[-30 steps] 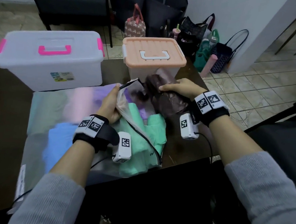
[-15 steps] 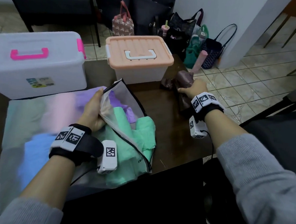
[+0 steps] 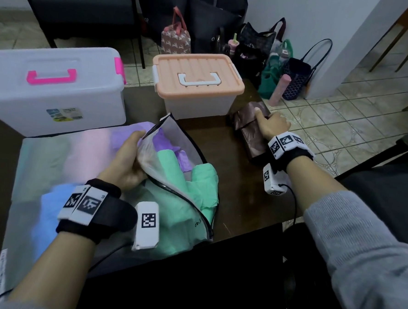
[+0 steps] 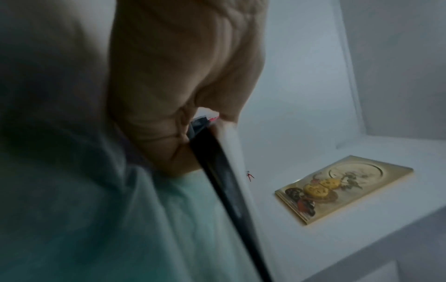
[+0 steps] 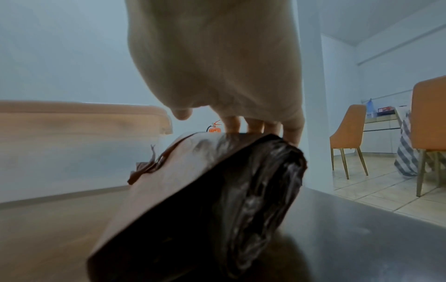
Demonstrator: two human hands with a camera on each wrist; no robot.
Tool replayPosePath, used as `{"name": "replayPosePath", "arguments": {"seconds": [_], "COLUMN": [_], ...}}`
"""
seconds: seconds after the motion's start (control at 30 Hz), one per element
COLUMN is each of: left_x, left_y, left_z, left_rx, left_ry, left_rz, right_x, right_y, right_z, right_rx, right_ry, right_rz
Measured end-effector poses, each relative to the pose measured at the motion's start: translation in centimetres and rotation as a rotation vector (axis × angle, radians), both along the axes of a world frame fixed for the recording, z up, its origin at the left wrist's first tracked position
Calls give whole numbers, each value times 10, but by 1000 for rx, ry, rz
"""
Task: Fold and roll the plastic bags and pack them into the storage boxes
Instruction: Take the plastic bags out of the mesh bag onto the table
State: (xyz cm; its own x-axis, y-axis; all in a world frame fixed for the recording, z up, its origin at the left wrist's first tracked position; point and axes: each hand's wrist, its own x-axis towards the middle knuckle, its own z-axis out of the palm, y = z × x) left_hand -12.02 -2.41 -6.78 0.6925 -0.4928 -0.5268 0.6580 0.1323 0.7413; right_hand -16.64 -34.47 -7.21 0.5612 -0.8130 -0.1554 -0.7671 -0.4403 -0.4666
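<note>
We are noting a change on the right side: a second ago the right hand (image 3: 273,125) was at the mouth of the zip pouch (image 3: 174,157) with the brown bag (image 3: 249,131); now that bag is lying on the dark table (image 3: 222,150), just right of the peach-lidded box (image 3: 198,82), with the hand resting on top. Its fingers (image 5: 253,126) are curling over the bag's far edge, so we are judging it a light grasp, not a release. The left hand (image 3: 126,159) is still gripping the pouch's upper flap and holding it open — green bags (image 3: 196,185) and purple bags (image 3: 165,140) are sitting inside.

We are reading this as one bag drawn from the supply and set down for folding. Both boxes, the peach one and the pink-handled box (image 3: 54,85), are sitting with lids on — nothing is being packed yet, and the folding is yet to start.
</note>
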Motion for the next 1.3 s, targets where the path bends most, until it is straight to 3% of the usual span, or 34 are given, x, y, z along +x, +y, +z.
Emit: {"name": "replayPosePath", "arguments": {"seconds": [0.13,0.27,0.37,0.47,0.53,0.67,0.77,0.87,1.0,1.17,1.3], "left_x": [-7,-11,-18,-23,-26,-28,-28,-28,-31,-34,-31], "left_y": [9,12,10,10,9,9,10,11,14,13,13], "left_z": [3,3,2,-1,-2,-2,-5,-6,-2,-1,-5], "left_rx": [231,288,266,180,118,22,29,50,75,78,82], "left_ry": [-116,-122,-87,-12,34,101,100,106,103,77,58], "left_rz": [-66,-75,-28,32,90,133,134,140,183,191,191], "right_x": [-4,-9,-9,-17,-25,-39,-42,-45,-52,-58,-76], "right_y": [10,40,80,128,156,193,204,207,202,176,130], "right_z": [4,22,31,37,37,30,22,20,28,47,59], "right_rx": [-28,-206,11,454,661,647,613,767,1026,864,450], "right_ry": [5,-284,-395,-464,-378,65,156,-16,-473,-732,-663], "right_rz": [-26,47,220,239,276,494,589,461,327,124,-24]}}
